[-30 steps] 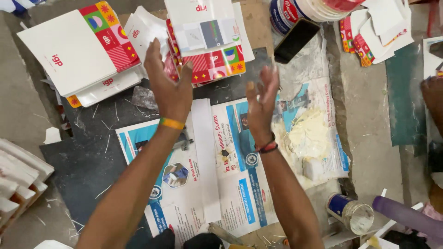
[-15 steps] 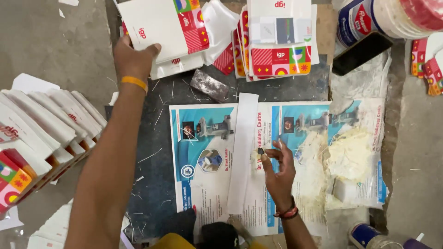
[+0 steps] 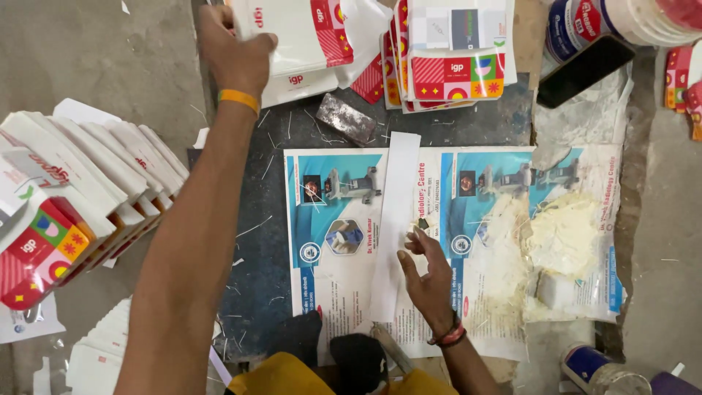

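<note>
Head view. My left hand (image 3: 232, 53) reaches to the far left of the worktop (image 3: 267, 241), its grip closed over the top sheet of the flat white bag stack (image 3: 303, 40), fingers curled on the sheet's near left corner. My right hand (image 3: 431, 281) rests near the middle, fingers spread and loose, holding nothing; its fingertips (image 3: 418, 235) press on the right edge of the white paper strip (image 3: 395, 227). The strip lies lengthwise, far to near, over the printed blue sheets (image 3: 333, 219) that cover the dark surface.

Just right of the sheets sits a mound of pale paste (image 3: 567, 234) on a plastic wrap, with a pale block beside it. A small grey metal block (image 3: 345, 118) lies far of the strip. A second stack of printed bag blanks (image 3: 453, 55) sits far centre, a black phone (image 3: 585, 71) to its right.

Progress, as I judge it: a leaning row of folded bags (image 3: 80, 197) stands at the left, so many pieces look done. The strip is laid out; the next blank is only being taken, and both far stacks remain.
</note>
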